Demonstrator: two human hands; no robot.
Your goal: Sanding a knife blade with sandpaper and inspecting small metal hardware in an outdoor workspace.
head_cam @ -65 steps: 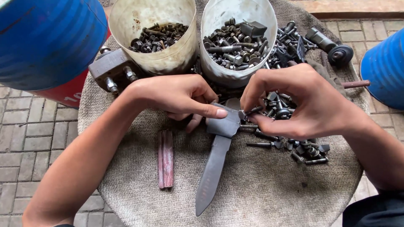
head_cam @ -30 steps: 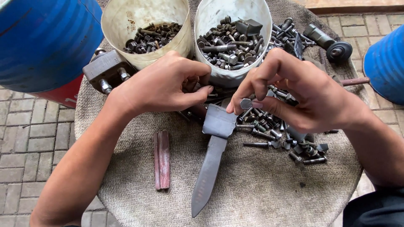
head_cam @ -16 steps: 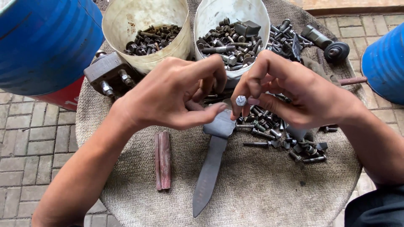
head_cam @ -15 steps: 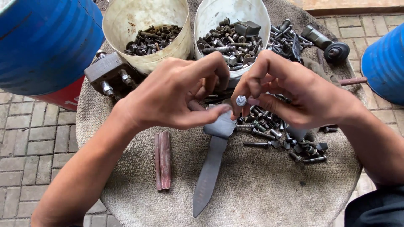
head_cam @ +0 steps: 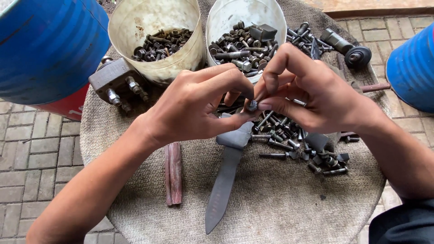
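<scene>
Item: small bolt (head_cam: pixel 252 105), held at the meeting point of both hands, above the wide end of the flat blade.

Fingers: right hand (head_cam: pixel 312 97) pinches the bolt between thumb and forefinger, its other fingers curled loosely above. Left hand (head_cam: pixel 199 108) closes its thumb and forefinger tips on the same bolt from the other side; whether a nut sits between them cannot be told.

Change: 2.2 s ago the hands are apart and low, each picking among loose parts beside the blade. 1 s ago the right hand lifts a bolt. Now both hands meet on it, higher and nearer the tubs. Judgement: picking is over and the 2 hands work this 1 piece, likely turning or separating it.

Surroundings, outward:
- flat blade (head_cam: pixel 224 185), dark metal, lying on the cloth, point toward the person; place unchanged.
- pile of bolts (head_cam: pixel 294 144), loose, just under the right hand.
- rusty bar (head_cam: pixel 173 174), left of the blade, unchanged.
- 2 tubs: left tub (head_cam: pixel 156 27) and right tub (head_cam: pixel 246 22), both holding bolts.
- metal block (head_cam: pixel 115 81) with fittings, beside the left tub.
- cloth-covered round table (head_cam: pixel 280 203).
- 2 blue drums, left drum (head_cam: pixel 49 45), right drum (head_cam: pixel 413 68).
</scene>
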